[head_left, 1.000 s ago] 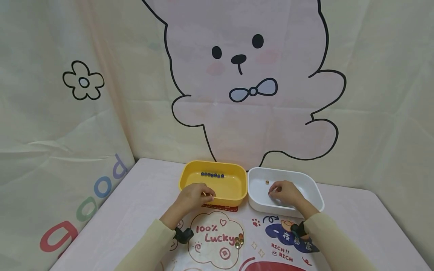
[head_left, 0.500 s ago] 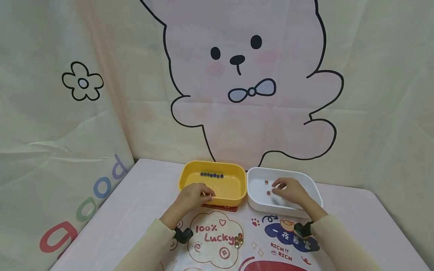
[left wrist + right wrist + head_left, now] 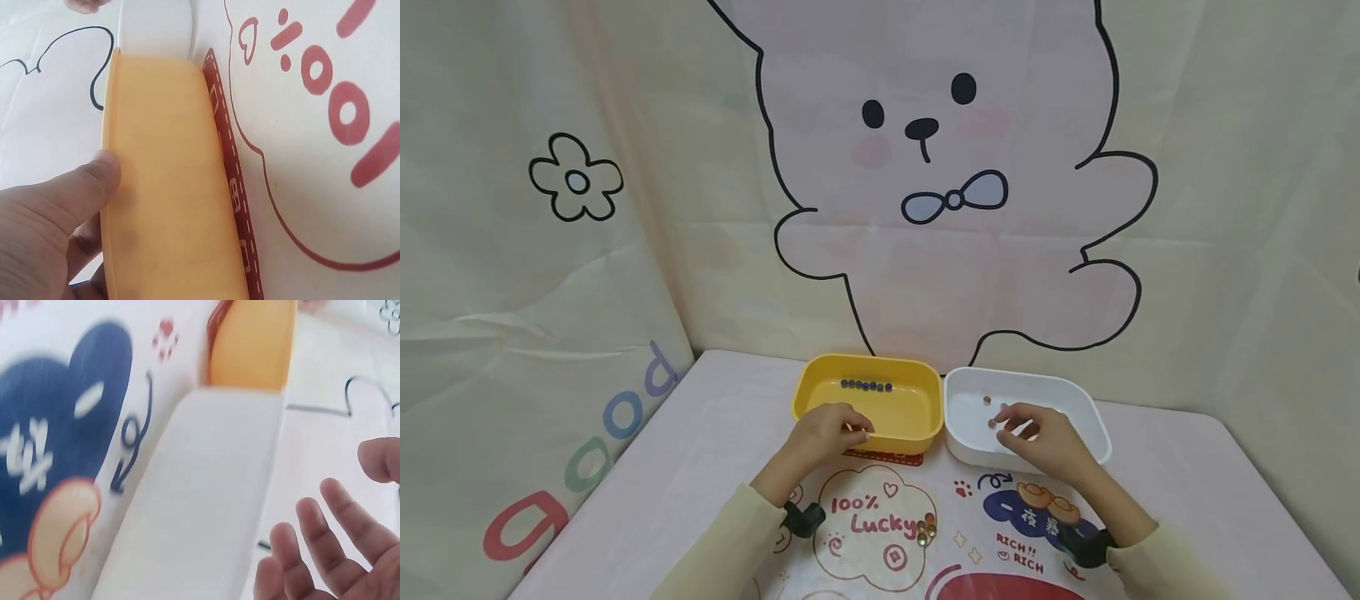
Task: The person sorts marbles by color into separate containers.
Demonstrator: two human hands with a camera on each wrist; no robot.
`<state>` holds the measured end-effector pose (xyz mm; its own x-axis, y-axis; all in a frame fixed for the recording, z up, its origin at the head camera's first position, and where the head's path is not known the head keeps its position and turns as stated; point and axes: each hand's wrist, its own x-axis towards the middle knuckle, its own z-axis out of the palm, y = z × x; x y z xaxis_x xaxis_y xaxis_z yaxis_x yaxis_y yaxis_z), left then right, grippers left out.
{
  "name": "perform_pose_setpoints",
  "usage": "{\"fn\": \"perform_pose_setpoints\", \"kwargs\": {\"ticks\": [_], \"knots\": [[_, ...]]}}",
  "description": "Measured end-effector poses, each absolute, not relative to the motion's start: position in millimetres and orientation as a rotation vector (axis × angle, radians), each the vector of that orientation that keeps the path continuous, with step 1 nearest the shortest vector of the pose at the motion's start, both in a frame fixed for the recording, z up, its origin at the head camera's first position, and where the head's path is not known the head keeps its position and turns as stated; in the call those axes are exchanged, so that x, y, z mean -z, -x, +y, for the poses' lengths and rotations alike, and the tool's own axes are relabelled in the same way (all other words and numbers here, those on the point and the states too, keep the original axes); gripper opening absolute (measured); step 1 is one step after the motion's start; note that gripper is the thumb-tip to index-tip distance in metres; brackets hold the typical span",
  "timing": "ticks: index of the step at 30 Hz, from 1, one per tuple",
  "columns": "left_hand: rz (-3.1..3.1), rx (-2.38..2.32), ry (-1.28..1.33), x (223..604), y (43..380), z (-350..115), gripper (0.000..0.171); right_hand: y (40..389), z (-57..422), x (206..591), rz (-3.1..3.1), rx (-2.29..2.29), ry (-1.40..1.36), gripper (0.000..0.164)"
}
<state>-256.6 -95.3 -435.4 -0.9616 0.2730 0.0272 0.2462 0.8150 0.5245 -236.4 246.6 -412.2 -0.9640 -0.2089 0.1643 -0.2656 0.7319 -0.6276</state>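
My left hand (image 3: 826,437) grips the near rim of the yellow tray (image 3: 169,175), thumb on the rim and fingers on the tray's inner side. Toward the back of that tray runs a row of small blue beads (image 3: 866,386). Over the white tray (image 3: 1075,417) on the right is my right hand (image 3: 1047,437), its fingers spread and holding nothing. The right wrist view shows the palm (image 3: 381,575) and parted fingers beyond the tray's wall. Small amber-brown beads lie in the white tray; one bead (image 3: 987,401) is farther back, another (image 3: 992,423) right at the fingertips.
Several amber beads (image 3: 927,529) sit grouped on the printed table cover (image 3: 880,492), in front of the trays. The two trays stand side by side. Behind them hangs a cloth backdrop (image 3: 925,275) with a cartoon bear.
My right hand has opened its fingers and drawn back slightly toward me. A second amber bead has come into view in the white tray. The left hand keeps its grip on the yellow tray.
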Motion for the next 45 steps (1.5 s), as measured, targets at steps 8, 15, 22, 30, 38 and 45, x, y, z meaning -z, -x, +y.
{"fn": "perform_pose_setpoints", "kwargs": {"ticks": [8, 15, 22, 30, 38, 45], "knots": [[2.959, -0.832, -0.441, 436.7, 257.2, -95.9, 0.015, 210.6, 222.1, 413.5, -2.878, -1.204, -0.466, 0.021], [2.947, -0.844, -0.437, 435.4, 257.0, -95.1, 0.015, 193.1, 200.3, 419.8, -2.948, -1.274, -0.627, 0.02], [2.946, -0.853, -0.443, 433.4, 255.2, -94.4, 0.015, 189.1, 183.0, 431.5, -2.996, -1.305, -0.754, 0.017], [2.947, -0.849, -0.431, 433.8, 255.9, -95.1, 0.016, 190.5, 172.4, 444.2, -3.076, -1.405, -0.775, 0.017], [2.951, -0.852, -0.434, 433.8, 256.1, -94.9, 0.015, 191.9, 171.2, 453.4, -3.128, -1.404, -0.768, 0.017], [2.946, -0.855, -0.445, 432.9, 255.9, -94.8, 0.014, 194.5, 169.9, 460.2, -3.158, -1.347, -0.726, 0.017]]}}
